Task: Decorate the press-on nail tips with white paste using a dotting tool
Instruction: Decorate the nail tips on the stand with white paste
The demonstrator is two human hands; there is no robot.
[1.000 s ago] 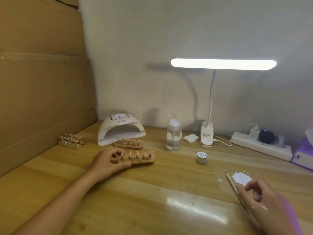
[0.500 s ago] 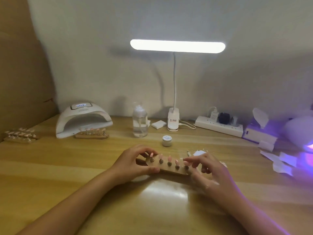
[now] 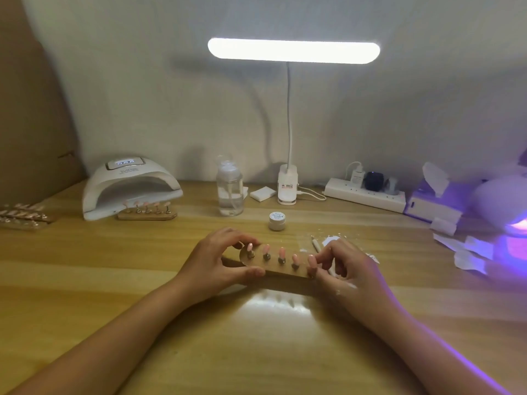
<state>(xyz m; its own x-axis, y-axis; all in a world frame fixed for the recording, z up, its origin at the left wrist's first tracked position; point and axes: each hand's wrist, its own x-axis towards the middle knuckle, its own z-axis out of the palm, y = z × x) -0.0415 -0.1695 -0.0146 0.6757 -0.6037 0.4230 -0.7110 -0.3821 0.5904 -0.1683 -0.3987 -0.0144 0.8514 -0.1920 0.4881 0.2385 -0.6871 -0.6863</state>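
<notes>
- The dotting tool (image 3: 316,246) shows only its pale tip, at 1 o'clock from the wooden holder (image 3: 285,270); its shaft runs behind the right hand (image 3: 350,266), and I cannot tell whether that hand holds it
- The white paste (image 3: 330,240) is a small patch on a clear sheet (image 3: 372,256), partly covered by the right knuckles
- The right hand's fingers are curled and clamped on the holder's right end, beside the fifth tip; their undersides are hidden
- The left hand (image 3: 216,260) grips the holder's left end, thumb on the near edge and fingers curled over the far edge
- Five pink nail tips (image 3: 281,252) stand in a row on the holder; any paste on them is too small to make out
- A lidded jar (image 3: 277,220) stands at 12 o'clock, its label unreadable
- At 9 o'clock, blurred racks (image 3: 22,215) are cut off by the frame edge; at 3 o'clock a purple glow (image 3: 516,226) washes out what lies there
- The worktop (image 3: 114,280) is glossy pale wood and mirrors the light bar at 6 o'clock
- Along the back stand a nail lamp (image 3: 131,186) with a second holder (image 3: 147,214) at 10 o'clock, a clear bottle (image 3: 229,192) at 11, a desk lamp (image 3: 293,51) at 12 and a power strip (image 3: 368,196) at 2
- Behind them is a plain wall (image 3: 171,95), with cardboard (image 3: 34,109) on the left
</notes>
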